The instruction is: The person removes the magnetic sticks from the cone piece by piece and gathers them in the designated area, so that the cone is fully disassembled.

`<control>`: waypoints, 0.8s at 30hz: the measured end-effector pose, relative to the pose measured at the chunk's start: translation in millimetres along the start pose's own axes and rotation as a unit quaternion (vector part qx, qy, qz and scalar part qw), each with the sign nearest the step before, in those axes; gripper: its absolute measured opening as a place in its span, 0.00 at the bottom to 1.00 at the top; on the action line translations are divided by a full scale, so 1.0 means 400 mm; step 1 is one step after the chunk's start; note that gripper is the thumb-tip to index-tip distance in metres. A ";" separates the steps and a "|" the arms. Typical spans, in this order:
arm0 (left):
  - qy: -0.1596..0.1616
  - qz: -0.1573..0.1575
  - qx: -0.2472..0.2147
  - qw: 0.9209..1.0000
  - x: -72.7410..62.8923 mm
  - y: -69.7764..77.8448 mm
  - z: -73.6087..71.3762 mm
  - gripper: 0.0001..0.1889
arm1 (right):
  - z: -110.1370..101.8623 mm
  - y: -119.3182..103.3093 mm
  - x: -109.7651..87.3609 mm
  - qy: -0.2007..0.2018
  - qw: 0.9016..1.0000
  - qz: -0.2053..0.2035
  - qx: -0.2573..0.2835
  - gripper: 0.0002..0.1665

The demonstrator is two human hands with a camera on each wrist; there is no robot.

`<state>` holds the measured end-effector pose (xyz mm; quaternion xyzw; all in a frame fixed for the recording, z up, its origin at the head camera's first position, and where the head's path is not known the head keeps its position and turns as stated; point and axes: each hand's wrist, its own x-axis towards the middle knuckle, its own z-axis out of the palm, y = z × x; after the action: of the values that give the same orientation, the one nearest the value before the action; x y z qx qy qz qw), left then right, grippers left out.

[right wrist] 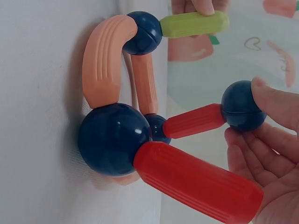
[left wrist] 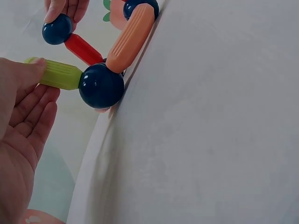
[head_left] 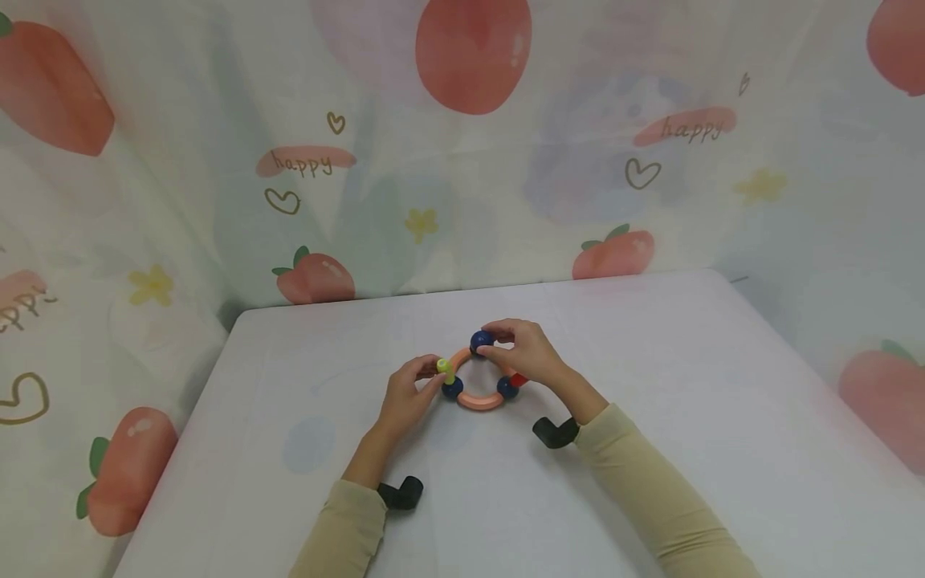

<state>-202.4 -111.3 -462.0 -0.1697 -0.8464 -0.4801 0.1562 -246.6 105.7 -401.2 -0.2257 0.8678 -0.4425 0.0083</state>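
A ring of curved orange rods (head_left: pixel 480 401) joined by navy balls (right wrist: pixel 114 139) lies on the table, with straight rods standing up from the balls. My left hand (head_left: pixel 405 393) pinches a lime-green rod (left wrist: pixel 60 74) between thumb and fingers; its lower end meets the left ball (left wrist: pixel 101 86). With thumb and fingertips my right hand (head_left: pixel 531 349) holds a loose-standing navy ball (right wrist: pixel 243 105) atop a red rod (right wrist: pixel 194 121), which rises from the far ball (right wrist: pixel 159 128). Another red rod (right wrist: pixel 198 182) juts up from the near right ball, its top end bare, below the right hand.
A white-covered table (head_left: pixel 289 514) carries the ring near its middle. Behind and at the sides hangs a cloth (head_left: pixel 462 185) printed with fruit and hearts. Black angled pieces (head_left: pixel 555 433) stick out at both wrists, next to the beige sleeves (head_left: pixel 650 490).
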 end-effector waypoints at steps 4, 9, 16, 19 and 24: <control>0.001 0.004 0.003 1.000 -0.006 -0.006 -0.006 0.13 | 0.000 -0.001 -0.001 -0.001 1.000 0.004 0.000 0.23; 0.006 0.006 0.000 1.000 -0.010 -0.007 -0.014 0.12 | -0.001 -0.004 -0.002 -0.001 1.000 0.007 -0.002 0.23; 0.013 0.012 -0.008 1.000 -0.018 -0.012 -0.026 0.13 | -0.005 -0.005 -0.004 -0.002 1.000 0.006 -0.003 0.23; 0.011 0.017 -0.005 1.000 -0.019 -0.012 -0.029 0.13 | -0.005 -0.003 -0.003 -0.001 1.000 0.007 -0.004 0.23; 0.014 0.024 0.004 1.000 -0.009 -0.003 -0.035 0.15 | -0.003 0.000 -0.003 0.000 1.000 0.007 0.004 0.23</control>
<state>-198.2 -124.4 -457.6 -0.1820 -0.8418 -0.4751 0.1803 -245.7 107.1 -400.6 -0.2198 0.8677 -0.4456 0.0118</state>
